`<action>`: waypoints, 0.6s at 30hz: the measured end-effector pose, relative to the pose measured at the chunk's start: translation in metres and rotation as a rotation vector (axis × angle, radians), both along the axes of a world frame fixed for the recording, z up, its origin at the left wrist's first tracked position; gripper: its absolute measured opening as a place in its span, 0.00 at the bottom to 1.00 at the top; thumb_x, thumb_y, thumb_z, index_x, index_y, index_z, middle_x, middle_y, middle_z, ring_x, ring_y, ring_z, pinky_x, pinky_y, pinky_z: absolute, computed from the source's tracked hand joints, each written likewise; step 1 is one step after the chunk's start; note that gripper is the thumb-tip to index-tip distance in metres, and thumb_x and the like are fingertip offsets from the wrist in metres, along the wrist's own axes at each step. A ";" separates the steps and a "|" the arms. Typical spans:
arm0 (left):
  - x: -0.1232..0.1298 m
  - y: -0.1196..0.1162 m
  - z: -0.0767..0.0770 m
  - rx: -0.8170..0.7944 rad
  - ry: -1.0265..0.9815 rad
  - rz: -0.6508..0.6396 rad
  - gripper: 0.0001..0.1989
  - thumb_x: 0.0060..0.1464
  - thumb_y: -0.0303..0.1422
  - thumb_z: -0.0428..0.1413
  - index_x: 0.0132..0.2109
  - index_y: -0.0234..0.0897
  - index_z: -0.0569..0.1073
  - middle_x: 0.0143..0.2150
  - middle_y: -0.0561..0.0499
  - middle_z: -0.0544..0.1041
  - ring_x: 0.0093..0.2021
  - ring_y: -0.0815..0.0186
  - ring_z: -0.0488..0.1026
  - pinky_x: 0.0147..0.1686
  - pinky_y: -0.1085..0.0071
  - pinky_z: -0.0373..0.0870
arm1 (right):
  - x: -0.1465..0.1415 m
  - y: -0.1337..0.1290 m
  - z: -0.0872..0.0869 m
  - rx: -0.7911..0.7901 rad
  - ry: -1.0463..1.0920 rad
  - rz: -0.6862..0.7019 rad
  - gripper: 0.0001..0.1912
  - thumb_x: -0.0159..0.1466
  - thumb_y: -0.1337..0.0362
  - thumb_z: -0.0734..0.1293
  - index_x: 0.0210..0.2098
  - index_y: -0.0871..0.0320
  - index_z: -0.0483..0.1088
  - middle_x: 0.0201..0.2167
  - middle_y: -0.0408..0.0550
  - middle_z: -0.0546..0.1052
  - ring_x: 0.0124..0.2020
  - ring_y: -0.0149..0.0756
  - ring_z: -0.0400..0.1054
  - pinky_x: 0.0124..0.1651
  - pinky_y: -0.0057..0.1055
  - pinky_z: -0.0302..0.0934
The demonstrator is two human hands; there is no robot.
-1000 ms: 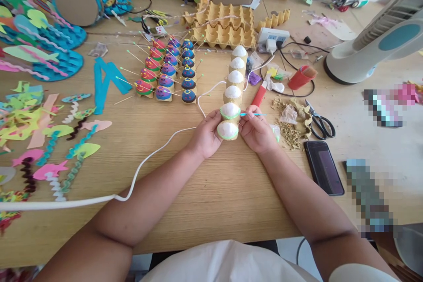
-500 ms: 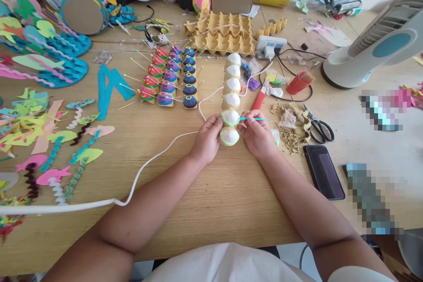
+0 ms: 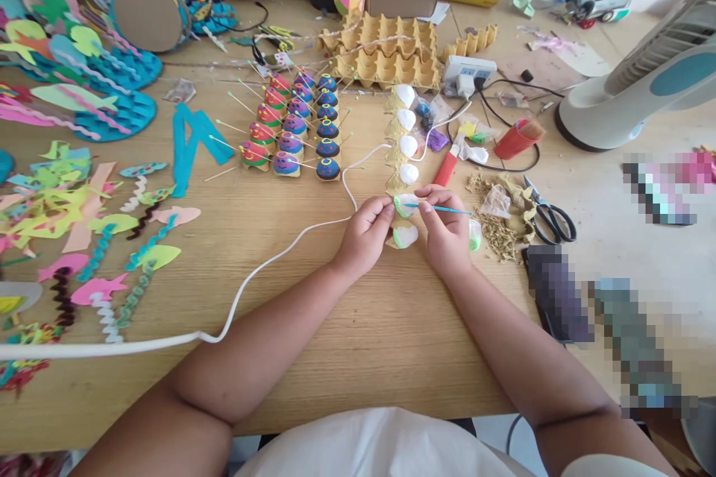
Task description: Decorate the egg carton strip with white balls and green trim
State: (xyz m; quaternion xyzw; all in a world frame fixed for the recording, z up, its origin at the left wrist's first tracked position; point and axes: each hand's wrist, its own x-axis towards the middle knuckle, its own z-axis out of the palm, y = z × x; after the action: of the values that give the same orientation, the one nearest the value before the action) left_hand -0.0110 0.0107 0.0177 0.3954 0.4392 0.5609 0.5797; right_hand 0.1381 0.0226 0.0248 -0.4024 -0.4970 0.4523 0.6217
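A strip of egg carton cups [image 3: 394,155] stands upright before me, tilted so its bare tan left side shows. White clay domes [image 3: 408,145] cap the cups, and the nearest two have light green clay edging [image 3: 399,206]. My left hand [image 3: 365,232] is closed, its thumb and finger pinching the strip at the second-nearest cup. In my right hand [image 3: 447,229] is a thin blue clay tool [image 3: 450,210], its tip against that cup's white dome. Some fingertips of the right hand are hidden behind the strip. A small tub with green clay [image 3: 475,235] lies beside that hand.
Painted carton caterpillars [image 3: 288,141] with pin feelers stand left of the strip. A white cable [image 3: 251,268] crosses the table. To the right are scissors [image 3: 548,220], carton scraps [image 3: 497,227], a red tube [image 3: 519,139] and a fan [image 3: 615,97]. Egg trays [image 3: 385,52] lie behind.
The carton strip has rolled to the right, exposing its left side. My left fingers have shifted to pinch its edge. The whole view has moved slightly.
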 end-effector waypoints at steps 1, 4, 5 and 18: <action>0.000 0.000 -0.002 0.008 0.037 -0.007 0.10 0.63 0.40 0.64 0.45 0.39 0.83 0.44 0.49 0.80 0.42 0.65 0.73 0.35 0.76 0.70 | 0.001 0.001 -0.002 0.006 -0.034 -0.013 0.10 0.65 0.54 0.76 0.34 0.50 0.73 0.45 0.46 0.77 0.49 0.38 0.71 0.56 0.37 0.67; 0.001 0.002 -0.007 -0.006 0.106 -0.039 0.15 0.64 0.44 0.61 0.47 0.38 0.82 0.45 0.48 0.82 0.41 0.66 0.75 0.34 0.76 0.72 | 0.004 0.004 -0.008 0.035 -0.135 -0.021 0.12 0.65 0.51 0.75 0.36 0.51 0.73 0.45 0.46 0.77 0.50 0.39 0.71 0.57 0.40 0.67; 0.001 0.003 -0.007 -0.016 0.114 -0.046 0.15 0.64 0.45 0.61 0.47 0.38 0.82 0.44 0.48 0.82 0.40 0.66 0.76 0.34 0.76 0.73 | 0.005 0.005 -0.009 0.046 -0.168 -0.021 0.12 0.66 0.51 0.74 0.36 0.51 0.73 0.46 0.47 0.77 0.51 0.40 0.72 0.59 0.41 0.66; 0.003 0.002 -0.008 -0.048 0.118 -0.138 0.17 0.60 0.44 0.64 0.45 0.34 0.82 0.48 0.45 0.82 0.43 0.62 0.80 0.38 0.71 0.80 | 0.009 0.005 -0.007 0.047 -0.386 -0.165 0.12 0.63 0.56 0.76 0.30 0.53 0.72 0.47 0.50 0.73 0.56 0.44 0.69 0.65 0.48 0.60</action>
State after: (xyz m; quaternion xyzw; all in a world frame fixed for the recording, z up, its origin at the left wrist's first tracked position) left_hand -0.0083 0.0131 0.0102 0.4433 0.4576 0.4846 0.5994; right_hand 0.1469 0.0280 0.0183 -0.5060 -0.5827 0.3028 0.5592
